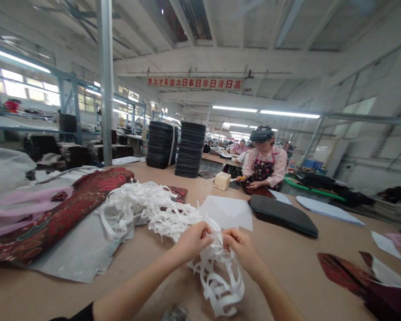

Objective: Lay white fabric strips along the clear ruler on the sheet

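Note:
A long tangled heap of white strips (173, 216) runs across the brown table (147, 276) from the left of centre down to the front. My left hand (194, 240) is closed on part of the strips, fingers curled at the heap's edge. Just to its right, my right hand (239, 245) pinches the same white strips between thumb and fingers. Loops of strip hang and lie below both hands. Behind them lies a white sheet (225, 210), partly covered by the heap.
Patterned red fabric (63, 209) lies over grey sheets at left. Two tall dark stacks (190, 149) stand at the back. A dark padded piece (282, 214) sits at right, near red fabric pieces (347, 274). Across the table, a person (265, 162) handles dark material beside a cream block (222, 180).

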`<action>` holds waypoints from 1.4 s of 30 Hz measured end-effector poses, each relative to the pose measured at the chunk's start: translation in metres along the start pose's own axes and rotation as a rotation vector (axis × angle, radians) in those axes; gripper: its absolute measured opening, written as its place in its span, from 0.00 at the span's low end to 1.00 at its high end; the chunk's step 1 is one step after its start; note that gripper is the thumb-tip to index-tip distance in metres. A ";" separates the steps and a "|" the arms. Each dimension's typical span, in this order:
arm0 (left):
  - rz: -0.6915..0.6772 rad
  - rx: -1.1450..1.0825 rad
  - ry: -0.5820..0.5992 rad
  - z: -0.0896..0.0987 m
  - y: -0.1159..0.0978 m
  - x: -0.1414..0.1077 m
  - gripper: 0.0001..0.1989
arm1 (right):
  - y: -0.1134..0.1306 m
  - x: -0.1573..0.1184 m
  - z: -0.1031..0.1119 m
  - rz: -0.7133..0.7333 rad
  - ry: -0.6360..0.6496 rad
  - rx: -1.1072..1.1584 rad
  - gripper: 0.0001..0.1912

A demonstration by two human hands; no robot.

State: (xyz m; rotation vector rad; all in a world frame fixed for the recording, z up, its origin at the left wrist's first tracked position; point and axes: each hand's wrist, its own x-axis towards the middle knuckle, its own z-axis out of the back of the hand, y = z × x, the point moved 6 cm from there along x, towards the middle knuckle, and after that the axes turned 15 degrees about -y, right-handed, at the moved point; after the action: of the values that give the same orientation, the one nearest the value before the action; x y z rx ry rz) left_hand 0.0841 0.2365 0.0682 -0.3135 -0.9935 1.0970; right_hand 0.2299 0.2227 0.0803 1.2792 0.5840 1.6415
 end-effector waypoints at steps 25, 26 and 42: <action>-0.094 -0.090 -0.164 0.012 -0.013 0.000 0.05 | 0.021 -0.018 -0.007 0.360 -0.089 -0.296 0.10; -0.065 -0.100 -0.190 0.014 -0.007 0.003 0.06 | 0.023 -0.019 -0.008 0.337 -0.079 -0.285 0.10; 0.107 -0.345 -0.192 0.039 0.017 0.022 0.25 | 0.006 -0.009 0.000 0.282 0.027 -0.206 0.19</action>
State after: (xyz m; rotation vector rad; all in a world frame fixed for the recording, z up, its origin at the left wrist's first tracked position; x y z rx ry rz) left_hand 0.0455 0.2533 0.0899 -0.5532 -1.3536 1.0641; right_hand 0.2280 0.2122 0.0807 1.2294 0.2490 1.8989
